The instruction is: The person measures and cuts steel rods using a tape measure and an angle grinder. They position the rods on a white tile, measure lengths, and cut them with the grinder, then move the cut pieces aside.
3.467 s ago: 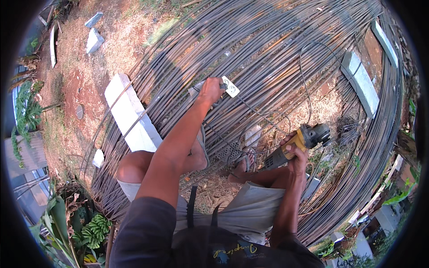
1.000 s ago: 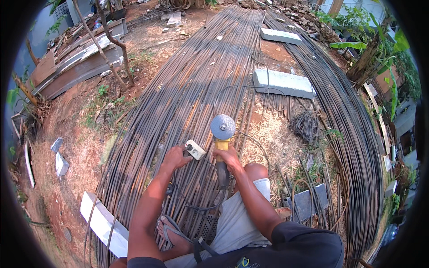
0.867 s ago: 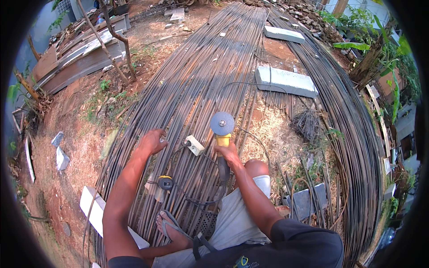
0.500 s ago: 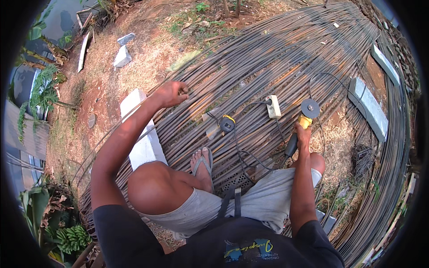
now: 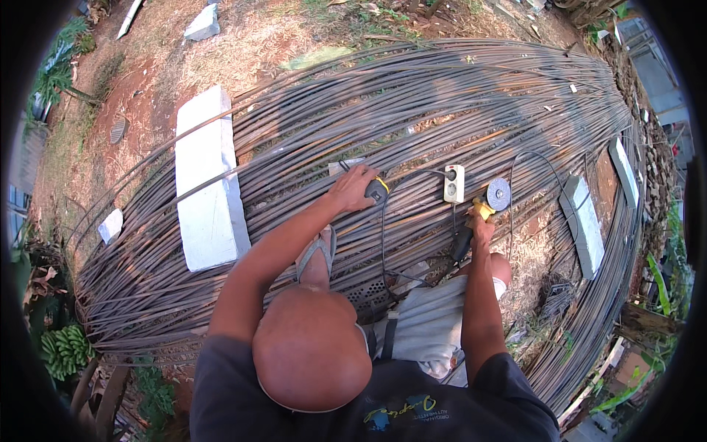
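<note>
My left hand (image 5: 350, 188) is closed on a black-and-yellow tape measure (image 5: 377, 191) lying on long steel rods (image 5: 294, 118). My right hand (image 5: 479, 227) grips a yellow-and-black angle grinder (image 5: 462, 240), its disc (image 5: 498, 194) facing up. A white power strip (image 5: 455, 184), with a plug in it, rests on the rods between my hands, and black cables loop around it down toward the grinder's lower end. My sandalled left foot (image 5: 317, 261) rests on the rods beyond my bare knee (image 5: 309, 346).
A white block (image 5: 202, 177) lies at left among the rods. Two more blocks (image 5: 582, 228) (image 5: 623, 172) lie at right, beside tangled wire (image 5: 554, 293) and another rod bundle. Banana plants (image 5: 62, 350) stand at lower left. Dirt, dry grass and rubble surround the rods.
My left hand, earlier at the power strip, then lifted to its left, has moved onto the tape measure and closed on it. The view has turned. The grinder stays in my right hand.
</note>
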Motion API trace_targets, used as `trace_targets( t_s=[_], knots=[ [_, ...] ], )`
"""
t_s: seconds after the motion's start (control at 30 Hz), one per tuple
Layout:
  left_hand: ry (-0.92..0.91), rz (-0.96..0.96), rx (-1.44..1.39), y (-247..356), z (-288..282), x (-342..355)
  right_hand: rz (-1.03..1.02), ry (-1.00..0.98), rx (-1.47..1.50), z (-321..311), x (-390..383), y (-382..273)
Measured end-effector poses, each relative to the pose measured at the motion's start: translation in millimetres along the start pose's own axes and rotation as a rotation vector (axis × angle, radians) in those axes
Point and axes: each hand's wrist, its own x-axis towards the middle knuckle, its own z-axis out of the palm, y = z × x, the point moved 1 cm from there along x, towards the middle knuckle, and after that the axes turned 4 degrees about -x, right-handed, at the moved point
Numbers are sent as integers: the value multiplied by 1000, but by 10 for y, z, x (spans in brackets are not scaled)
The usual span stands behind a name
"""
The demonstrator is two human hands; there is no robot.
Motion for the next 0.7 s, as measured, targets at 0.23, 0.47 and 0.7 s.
trace_targets(
  t_s=[0.23,0.47,0.7],
  knots=[
    [59,-49,-24,-250,80,-59,17,182,-451,310,-323,-502],
    [42,-107,-168,-125,468,36,166,191,-594,-119,13,95],
    [162,-146,-734,-260,299,8,317,65,-213,-212,42,235]
  ],
)
